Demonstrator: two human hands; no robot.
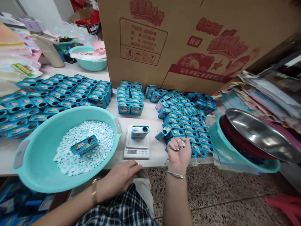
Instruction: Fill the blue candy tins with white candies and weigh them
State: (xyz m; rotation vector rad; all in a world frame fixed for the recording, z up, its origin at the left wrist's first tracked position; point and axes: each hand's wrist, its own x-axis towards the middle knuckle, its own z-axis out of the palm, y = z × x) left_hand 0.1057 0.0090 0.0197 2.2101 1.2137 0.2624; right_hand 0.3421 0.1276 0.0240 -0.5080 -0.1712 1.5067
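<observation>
My left hand (123, 175) lies flat in front of the scale, near the table's front edge, fingers stretched out and holding nothing. Palm up, my right hand (178, 153) is closed, with a bit of small white candies showing between the curled fingers. A white digital scale (137, 150) carries one upright blue tin (139, 131) with a round dark opening on top. To its left, a turquoise basin (44, 157) holds a heap of white candies (70, 163). Another blue tin (84, 145) lies on that heap. Just beyond my right hand stand many packed blue tins (185, 125).
Rows of blue tins (70, 91) fill the back left, and a small block of tins (130, 100) stands behind the scale. A large cardboard box (176, 40) walls off the back. Stacked basins and a metal bowl (258, 131) stand at right.
</observation>
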